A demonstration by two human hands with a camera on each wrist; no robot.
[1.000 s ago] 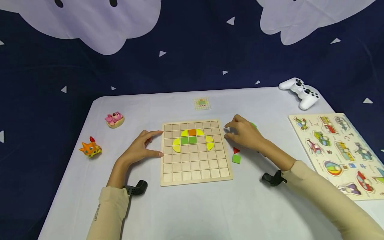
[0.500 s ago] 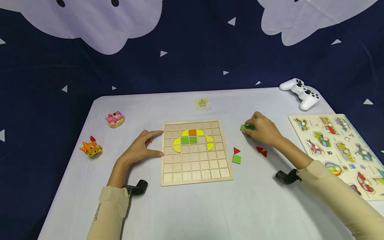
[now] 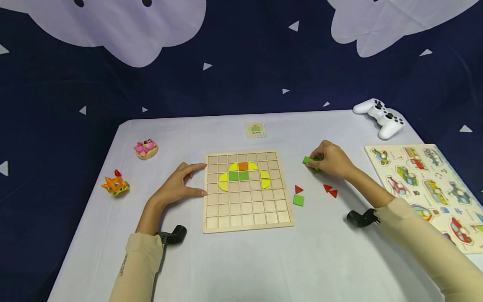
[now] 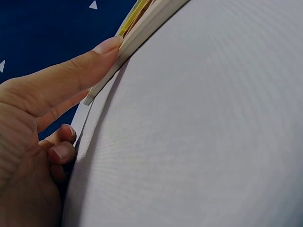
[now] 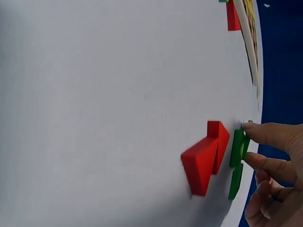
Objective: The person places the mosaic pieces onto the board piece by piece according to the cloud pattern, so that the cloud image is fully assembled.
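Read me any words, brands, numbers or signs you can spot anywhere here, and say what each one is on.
Left sleeve: small dark print running along it, too blurred to read.
Picture puzzle board: small marks beside the vehicle pictures, too small to read.
Pattern card: only a coloured grid, no text.
Nothing else carries writing.

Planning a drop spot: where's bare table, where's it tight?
Free: the near strip in front of the wooden grid board, and the far strip behind it, beside the small card. Crowded: right of the board, round the right hand, green pieces, red triangles.
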